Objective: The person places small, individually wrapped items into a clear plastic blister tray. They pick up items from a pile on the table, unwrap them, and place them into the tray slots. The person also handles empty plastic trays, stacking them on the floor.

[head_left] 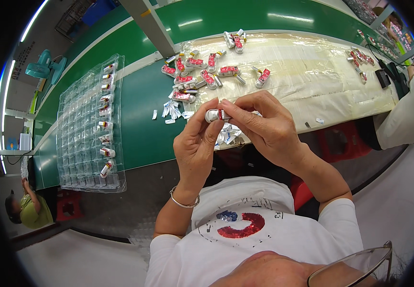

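Observation:
Above the near edge of the workbench, I hold a small white rounded part (211,115) with a red band between both hands. My left hand (193,141) pinches its left end between thumb and fingers. At its right end, by the red band, the thumb and fingertips of my right hand (270,122) close on it. The fingertips partly cover it, so its exact kind cannot be made out. Just beyond my hands lie several similar white pieces with red labels (208,79), some with silver cylinders attached. Small white paper slips (227,135) lie under and beside my hands.
On the left, a clear plastic tray (80,138) has a row of pieces along its right side. Taped cream sheeting (302,71) covers the bench ahead. A grey post (150,26) rises at the back. A fan (46,65) stands far left; other people sit at both sides.

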Tool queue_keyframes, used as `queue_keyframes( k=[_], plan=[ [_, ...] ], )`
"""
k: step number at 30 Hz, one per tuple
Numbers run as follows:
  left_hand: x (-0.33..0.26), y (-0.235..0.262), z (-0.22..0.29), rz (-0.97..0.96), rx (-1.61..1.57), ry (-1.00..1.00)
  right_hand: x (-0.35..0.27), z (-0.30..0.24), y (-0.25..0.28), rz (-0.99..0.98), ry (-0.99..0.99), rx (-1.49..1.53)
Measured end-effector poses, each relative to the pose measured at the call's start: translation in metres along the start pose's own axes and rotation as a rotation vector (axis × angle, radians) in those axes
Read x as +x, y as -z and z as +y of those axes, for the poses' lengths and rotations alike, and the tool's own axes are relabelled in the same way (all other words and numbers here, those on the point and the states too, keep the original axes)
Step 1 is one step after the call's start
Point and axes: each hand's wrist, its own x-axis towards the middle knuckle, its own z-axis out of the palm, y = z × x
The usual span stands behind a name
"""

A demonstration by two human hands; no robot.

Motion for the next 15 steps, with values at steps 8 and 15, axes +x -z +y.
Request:
queue_keyframes(
  k=[8,15],
  plan=[
    [-0.006,-0.010,-0.004,0.057,0.026,-0.062,-0.003,-0.004,0.000,0.022,0.008,-0.034],
    [-0.004,-0.021,0.009,0.071,-0.086,-0.055,-0.005,-0.005,0.000,0.012,0.015,-0.071]
  ],
)
